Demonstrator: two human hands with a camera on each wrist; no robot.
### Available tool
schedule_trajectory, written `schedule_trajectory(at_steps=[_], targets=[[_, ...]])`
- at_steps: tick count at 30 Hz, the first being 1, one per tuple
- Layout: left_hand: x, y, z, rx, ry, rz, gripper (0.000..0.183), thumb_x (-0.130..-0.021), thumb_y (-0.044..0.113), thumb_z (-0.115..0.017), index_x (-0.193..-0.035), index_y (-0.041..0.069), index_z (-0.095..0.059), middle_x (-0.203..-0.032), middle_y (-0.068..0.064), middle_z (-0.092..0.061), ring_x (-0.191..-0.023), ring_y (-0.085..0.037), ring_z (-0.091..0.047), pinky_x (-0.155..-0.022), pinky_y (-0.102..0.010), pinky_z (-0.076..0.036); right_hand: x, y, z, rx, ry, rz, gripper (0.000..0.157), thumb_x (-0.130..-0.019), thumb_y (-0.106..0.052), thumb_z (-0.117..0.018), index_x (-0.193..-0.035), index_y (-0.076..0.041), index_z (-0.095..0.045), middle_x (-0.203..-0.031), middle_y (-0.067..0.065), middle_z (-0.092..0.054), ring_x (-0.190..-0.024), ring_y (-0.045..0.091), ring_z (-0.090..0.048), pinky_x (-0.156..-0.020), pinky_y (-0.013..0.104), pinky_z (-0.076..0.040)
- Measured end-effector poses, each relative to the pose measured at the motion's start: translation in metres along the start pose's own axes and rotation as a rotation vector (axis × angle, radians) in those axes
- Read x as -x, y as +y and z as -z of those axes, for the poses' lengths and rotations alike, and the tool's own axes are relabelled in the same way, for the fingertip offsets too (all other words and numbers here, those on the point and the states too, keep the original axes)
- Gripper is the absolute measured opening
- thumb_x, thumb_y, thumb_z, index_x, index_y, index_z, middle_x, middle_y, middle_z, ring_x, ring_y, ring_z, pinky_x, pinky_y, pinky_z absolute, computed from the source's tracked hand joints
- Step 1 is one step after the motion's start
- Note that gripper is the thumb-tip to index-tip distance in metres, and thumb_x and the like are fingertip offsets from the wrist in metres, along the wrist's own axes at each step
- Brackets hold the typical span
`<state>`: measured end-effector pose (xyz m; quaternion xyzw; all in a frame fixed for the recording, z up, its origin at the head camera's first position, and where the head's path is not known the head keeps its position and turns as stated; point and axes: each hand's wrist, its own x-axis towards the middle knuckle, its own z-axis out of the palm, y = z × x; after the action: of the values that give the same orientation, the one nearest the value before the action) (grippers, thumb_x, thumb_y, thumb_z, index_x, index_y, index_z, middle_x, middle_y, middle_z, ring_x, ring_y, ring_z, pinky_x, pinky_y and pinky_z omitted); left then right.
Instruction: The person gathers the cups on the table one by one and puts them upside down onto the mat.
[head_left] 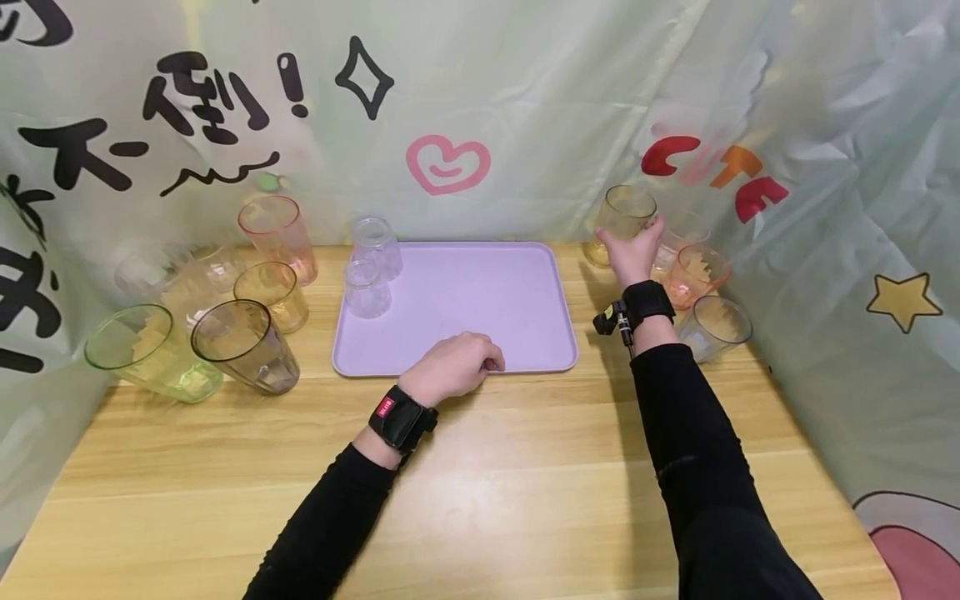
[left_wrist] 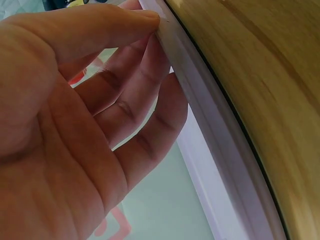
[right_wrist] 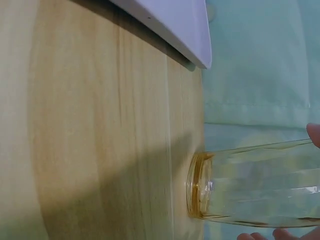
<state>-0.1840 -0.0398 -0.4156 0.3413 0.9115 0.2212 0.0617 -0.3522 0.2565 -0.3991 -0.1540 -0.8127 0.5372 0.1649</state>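
My right hand [head_left: 635, 250] grips a tall yellow glass [head_left: 626, 212] by its upper side at the back right. Its amber base [right_wrist: 198, 185] is at the tabletop; whether it touches cannot be told. Only fingertips of this hand show in the right wrist view. My left hand [head_left: 453, 365] rests at the front rim of a lilac tray [head_left: 480, 308], fingers loosely curled. In the left wrist view, thumb and fingertips touch the tray rim [left_wrist: 210, 130]. Two small clear glasses, one behind [head_left: 378, 247] and one in front [head_left: 367, 289], stand at the tray's left side.
Right of the tray stand an orange glass [head_left: 697, 277], a greyish glass [head_left: 716, 327] and a clear one [head_left: 684, 229], partly behind my hand. On the left are green [head_left: 153, 354], smoky brown [head_left: 247, 346], amber [head_left: 273, 296] and pink [head_left: 279, 237] glasses, plus clear ones. Printed cloth surrounds the table.
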Motion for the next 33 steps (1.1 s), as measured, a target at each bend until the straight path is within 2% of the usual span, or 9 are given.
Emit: schedule_trajectory(at_steps=[6, 12, 18, 27, 33], targets=[[0.000, 0.001, 0.000, -0.010, 0.004, -0.003, 0.024, -0.081, 0.003, -0.058, -0.093, 0.020, -0.070, -0.095, 0.006, -0.063, -0.087, -0.006, -0.051, -0.075, -0.028, -0.048, -0.003, 0.002, -0.001, 0.006, -0.006, 0.011, 0.101, -0.073, -0.037, -0.072, -0.144, -0.022, -0.002, -0.148, 0.004, -0.014, -0.128, 0.007, -0.014, -0.106, 0.026, -0.018], [-0.001, 0.002, 0.000, -0.008, -0.003, 0.004, 0.025, -0.081, 0.002, -0.057, -0.094, 0.019, -0.070, -0.095, 0.006, -0.063, -0.089, -0.006, -0.051, -0.076, -0.028, -0.048, -0.005, 0.004, -0.001, 0.046, -0.008, 0.025, 0.093, -0.076, -0.039, -0.069, -0.144, -0.018, -0.008, -0.142, 0.008, -0.023, -0.127, 0.014, -0.020, -0.105, 0.030, -0.022], [-0.001, 0.001, 0.000, -0.007, -0.002, 0.000, 0.026, -0.081, 0.001, -0.056, -0.094, 0.019, -0.070, -0.095, 0.006, -0.063, -0.089, -0.008, -0.052, -0.076, -0.028, -0.048, -0.007, 0.005, 0.001, 0.064, -0.037, 0.019, 0.092, -0.077, -0.044, -0.066, -0.143, -0.017, -0.009, -0.141, 0.010, -0.023, -0.126, 0.015, -0.021, -0.105, 0.032, -0.023], [-0.001, 0.002, 0.001, -0.013, -0.006, -0.001, 0.026, -0.081, 0.001, -0.056, -0.095, 0.019, -0.070, -0.096, 0.006, -0.063, -0.090, -0.007, -0.052, -0.076, -0.028, -0.048, -0.001, 0.003, 0.006, 0.010, -0.035, 0.054, 0.091, -0.076, -0.043, -0.068, -0.142, -0.016, -0.012, -0.140, 0.009, -0.027, -0.125, 0.014, -0.024, -0.104, 0.030, -0.024], [-0.001, 0.001, 0.000, -0.017, -0.006, 0.001, 0.026, -0.082, 0.002, -0.056, -0.094, 0.020, -0.070, -0.096, 0.006, -0.063, -0.090, -0.008, -0.053, -0.075, -0.028, -0.048, 0.011, -0.008, 0.006, -0.105, -0.048, 0.059, 0.089, -0.074, -0.045, -0.069, -0.140, -0.020, -0.015, -0.137, 0.007, -0.029, -0.120, 0.011, -0.027, -0.100, 0.029, -0.030]])
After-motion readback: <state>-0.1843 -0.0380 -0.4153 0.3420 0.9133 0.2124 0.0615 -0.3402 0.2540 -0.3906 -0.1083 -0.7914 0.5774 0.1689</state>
